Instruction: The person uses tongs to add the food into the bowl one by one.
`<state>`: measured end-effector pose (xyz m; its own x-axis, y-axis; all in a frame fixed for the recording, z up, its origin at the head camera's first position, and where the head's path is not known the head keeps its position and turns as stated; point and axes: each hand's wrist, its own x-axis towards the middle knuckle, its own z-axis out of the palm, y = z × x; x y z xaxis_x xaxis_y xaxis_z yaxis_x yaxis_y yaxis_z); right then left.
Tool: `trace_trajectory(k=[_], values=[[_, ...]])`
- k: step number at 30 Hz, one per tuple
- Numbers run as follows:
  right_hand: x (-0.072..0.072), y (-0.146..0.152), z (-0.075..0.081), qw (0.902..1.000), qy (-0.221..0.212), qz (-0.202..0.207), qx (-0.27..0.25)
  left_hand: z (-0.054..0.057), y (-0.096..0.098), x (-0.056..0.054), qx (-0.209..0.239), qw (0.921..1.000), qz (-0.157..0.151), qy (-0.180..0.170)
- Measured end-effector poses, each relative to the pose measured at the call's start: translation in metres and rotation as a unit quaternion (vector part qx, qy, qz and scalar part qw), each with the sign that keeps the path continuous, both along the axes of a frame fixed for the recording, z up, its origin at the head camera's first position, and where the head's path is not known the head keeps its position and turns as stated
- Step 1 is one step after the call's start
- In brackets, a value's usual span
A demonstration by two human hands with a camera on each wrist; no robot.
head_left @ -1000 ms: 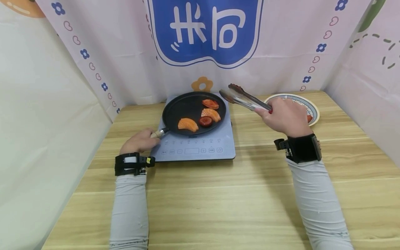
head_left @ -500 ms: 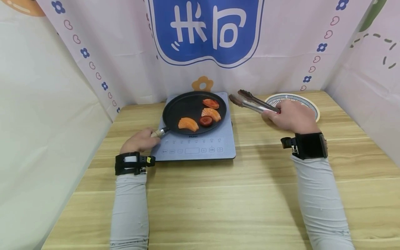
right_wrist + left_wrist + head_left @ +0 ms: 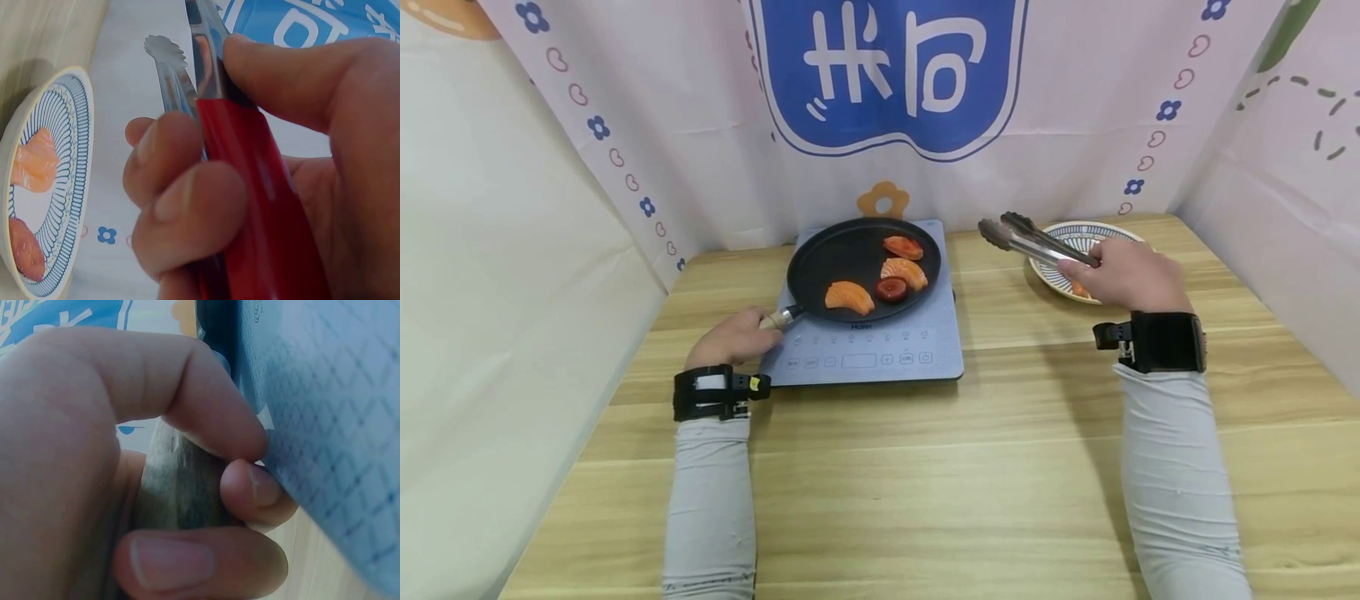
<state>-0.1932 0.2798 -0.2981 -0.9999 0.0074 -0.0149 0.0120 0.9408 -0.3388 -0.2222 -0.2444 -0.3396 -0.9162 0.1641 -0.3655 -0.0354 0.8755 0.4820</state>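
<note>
My left hand [image 3: 730, 337] grips the wooden handle [image 3: 178, 481] of a round black frying pan [image 3: 831, 258], fingers curled round it. In the pan lie two orange salmon-like pieces [image 3: 848, 297], a round dark-red slice [image 3: 891, 289] and a reddish piece [image 3: 903, 247]. My right hand [image 3: 1138, 273] holds metal tongs [image 3: 1033, 243] by their red grips [image 3: 250, 187], above the left side of a patterned plate [image 3: 1078, 233]. The tongs' tips are apart with nothing between them. On the plate, the right wrist view shows an orange piece [image 3: 37, 161] and a reddish slice [image 3: 25, 249].
Under the pan is a flat light-blue induction cooker [image 3: 917, 333] with a touch panel at its front. All stands on a wooden table [image 3: 940, 483]. A printed cloth [image 3: 715, 167] hangs close behind the cooker and plate, with more cloth at both sides.
My right hand and the tongs have moved to the right, away from the pan and over the plate. My left hand, the pan and its food stay in place.
</note>
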Motion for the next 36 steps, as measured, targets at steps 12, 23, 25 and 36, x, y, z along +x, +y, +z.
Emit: trace_trajectory(k=[12, 23, 25, 36], values=[[0.003, 0.011, 0.003, 0.9998, -0.018, -0.005, -0.003, -0.001, -0.004, -0.001, -0.001, 1.0, 0.0, 0.0], [0.026, 0.036, 0.017, 0.997, -0.075, -0.009, 0.013, -0.002, -0.004, -0.002, 0.005, 0.9999, -0.008, 0.009], [0.03, 0.041, 0.02, 0.9961, -0.085, -0.012, 0.022, -0.001, -0.004, -0.001, 0.007, 0.9999, -0.008, 0.009], [0.045, 0.06, 0.026, 0.9925, -0.116, -0.028, 0.026, -0.001, -0.004, 0.001, 0.0, 0.9999, -0.006, 0.015]])
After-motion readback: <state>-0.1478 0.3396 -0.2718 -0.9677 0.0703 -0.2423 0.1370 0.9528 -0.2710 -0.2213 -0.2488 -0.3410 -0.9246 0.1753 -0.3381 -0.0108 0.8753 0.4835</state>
